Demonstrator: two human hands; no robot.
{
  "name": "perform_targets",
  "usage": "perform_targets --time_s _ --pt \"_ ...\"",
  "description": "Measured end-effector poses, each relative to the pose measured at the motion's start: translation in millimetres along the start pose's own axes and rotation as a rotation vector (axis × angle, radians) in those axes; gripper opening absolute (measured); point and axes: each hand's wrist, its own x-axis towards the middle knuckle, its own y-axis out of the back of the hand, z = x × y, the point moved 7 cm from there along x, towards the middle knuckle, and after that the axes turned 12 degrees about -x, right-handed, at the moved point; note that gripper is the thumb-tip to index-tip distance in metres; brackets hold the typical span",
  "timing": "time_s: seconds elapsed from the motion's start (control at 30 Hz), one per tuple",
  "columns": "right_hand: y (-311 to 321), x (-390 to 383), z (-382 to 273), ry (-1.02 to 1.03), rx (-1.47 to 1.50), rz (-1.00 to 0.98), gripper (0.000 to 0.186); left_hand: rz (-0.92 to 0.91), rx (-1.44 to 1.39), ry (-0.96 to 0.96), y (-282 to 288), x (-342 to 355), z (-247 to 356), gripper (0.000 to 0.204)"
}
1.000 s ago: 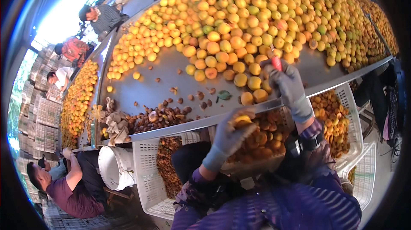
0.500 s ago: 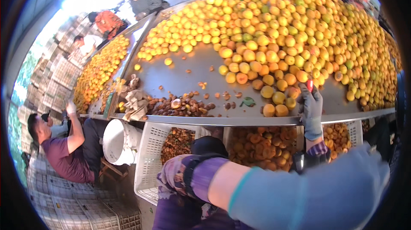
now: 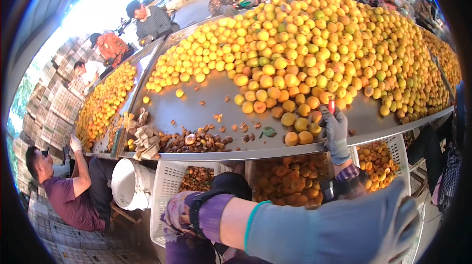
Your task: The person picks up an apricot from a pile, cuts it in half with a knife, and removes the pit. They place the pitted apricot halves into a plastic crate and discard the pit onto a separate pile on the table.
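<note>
My right hand [image 3: 336, 133], in a grey glove, is closed around a small red-handled tool [image 3: 332, 105] at the near edge of a heap of apricots [image 3: 305, 57]. Only the red end of the tool sticks up; the rest is hidden. My left arm crosses low in front of me to the right. Its blue-grey gloved hand [image 3: 388, 229] is close and blurred, the fingers hanging apart and seemingly holding nothing. That hand is just below a white crate of apricot halves [image 3: 377, 165]. Another crate with apricot halves [image 3: 287, 180] stands under the table edge, partly behind my left arm.
Pits [image 3: 196, 141] and a crumpled cloth [image 3: 146, 141] lie on the metal table [image 3: 196, 111]. Below are a crate of brownish scraps [image 3: 195, 179] and a white bucket [image 3: 129, 184]. A person in a maroon shirt [image 3: 69, 205] sits at left; several others work across the table.
My view has shifted, so the scene sits lower and further left. My left hand has come down and left, its fingers now showing. My right hand stays by the apricots with the red-handled tool.
</note>
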Motion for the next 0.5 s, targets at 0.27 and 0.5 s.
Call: perform_targets --time_s 0.27,0.5 --pt "3 -10 -5 0.034 0.033 -0.015 0.011 -0.353 0.166 0.330 -3 -41 -11 0.030" --pt "-15 -12 -6 0.059 -0.005 -0.076 0.011 -0.044 0.801 0.592 7 -53 -7 0.020"
